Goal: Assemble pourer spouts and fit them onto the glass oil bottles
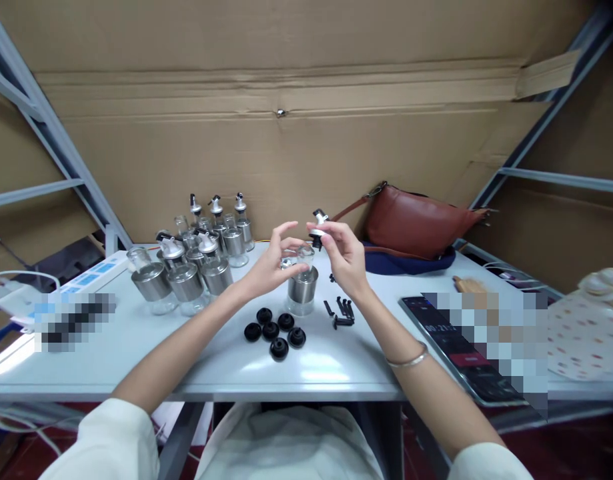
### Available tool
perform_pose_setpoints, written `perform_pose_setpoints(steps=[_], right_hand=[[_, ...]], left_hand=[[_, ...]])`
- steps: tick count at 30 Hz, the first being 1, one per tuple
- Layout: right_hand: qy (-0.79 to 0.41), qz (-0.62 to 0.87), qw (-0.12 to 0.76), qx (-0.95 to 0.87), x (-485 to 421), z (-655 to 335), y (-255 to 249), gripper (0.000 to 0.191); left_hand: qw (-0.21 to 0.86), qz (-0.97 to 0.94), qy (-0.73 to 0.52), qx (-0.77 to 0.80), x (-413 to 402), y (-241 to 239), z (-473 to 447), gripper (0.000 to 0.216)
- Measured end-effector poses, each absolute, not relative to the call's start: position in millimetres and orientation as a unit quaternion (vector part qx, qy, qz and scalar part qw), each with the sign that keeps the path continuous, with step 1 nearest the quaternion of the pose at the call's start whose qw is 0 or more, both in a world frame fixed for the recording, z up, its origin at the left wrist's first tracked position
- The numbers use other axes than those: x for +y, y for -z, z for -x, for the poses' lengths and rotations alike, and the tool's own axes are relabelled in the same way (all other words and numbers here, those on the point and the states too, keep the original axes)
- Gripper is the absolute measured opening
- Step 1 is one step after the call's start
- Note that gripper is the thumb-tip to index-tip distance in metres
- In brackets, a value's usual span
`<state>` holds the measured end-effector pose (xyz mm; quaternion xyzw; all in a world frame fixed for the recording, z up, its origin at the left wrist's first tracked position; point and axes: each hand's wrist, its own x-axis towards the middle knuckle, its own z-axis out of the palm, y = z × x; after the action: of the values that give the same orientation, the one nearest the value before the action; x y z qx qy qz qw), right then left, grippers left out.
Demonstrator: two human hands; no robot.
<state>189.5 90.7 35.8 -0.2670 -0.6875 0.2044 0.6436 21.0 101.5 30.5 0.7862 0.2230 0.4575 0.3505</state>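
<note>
My left hand (pixel 273 263) is closed round the neck of a glass bottle with a steel sleeve (pixel 303 293) that stands on the grey table (pixel 136 353). My right hand (pixel 342 257) pinches a pourer cap with a black spout (pixel 318 227) just above the bottle's mouth. In front of the bottle lie several black round stoppers (pixel 275 330). To its right lie several small black spout pieces (pixel 342 312).
A cluster of the same bottles (pixel 196 257), some with pourers on, stands at the left back. A brown bag (pixel 416 223) lies at the back right on blue cloth. A dark tablet (pixel 461 353) and patterned cloth (pixel 586 333) lie right; a power strip (pixel 93 273) lies left.
</note>
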Motion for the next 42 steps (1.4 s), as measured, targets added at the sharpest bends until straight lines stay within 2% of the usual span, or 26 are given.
perform_pose_setpoints(steps=[6,13,17,21,25,28,35,42], right_hand=[[-0.233,0.284,0.612,-0.7,94,-187,-30,0.021],[-0.207,0.263,0.609,-0.719,96,-185,-27,0.021],[-0.147,0.268,0.624,-0.719,96,-188,-24,0.023],[-0.045,0.224,0.612,-0.757,94,-194,-21,0.022],[0.054,0.206,0.575,-0.79,91,-197,-22,0.038],[0.086,0.202,0.564,-0.796,90,-198,-23,0.037],[0.103,0.201,0.556,-0.8,92,-195,-18,0.04],[0.066,0.209,0.563,-0.797,95,-194,-11,0.039]], left_hand=[[0.426,-0.748,-0.469,0.196,102,-7,-26,0.082],[0.407,-0.777,-0.448,0.17,101,-13,-26,0.071],[0.374,-0.828,-0.393,0.141,104,-21,-24,0.07],[0.344,-0.84,-0.402,0.12,106,-21,-21,0.063],[0.361,-0.832,-0.403,0.126,106,-17,-19,0.06],[0.399,-0.814,-0.401,0.136,108,-15,-17,0.059],[0.469,-0.774,-0.404,0.137,110,-15,-15,0.055],[0.483,-0.761,-0.412,0.135,112,-15,-15,0.05]])
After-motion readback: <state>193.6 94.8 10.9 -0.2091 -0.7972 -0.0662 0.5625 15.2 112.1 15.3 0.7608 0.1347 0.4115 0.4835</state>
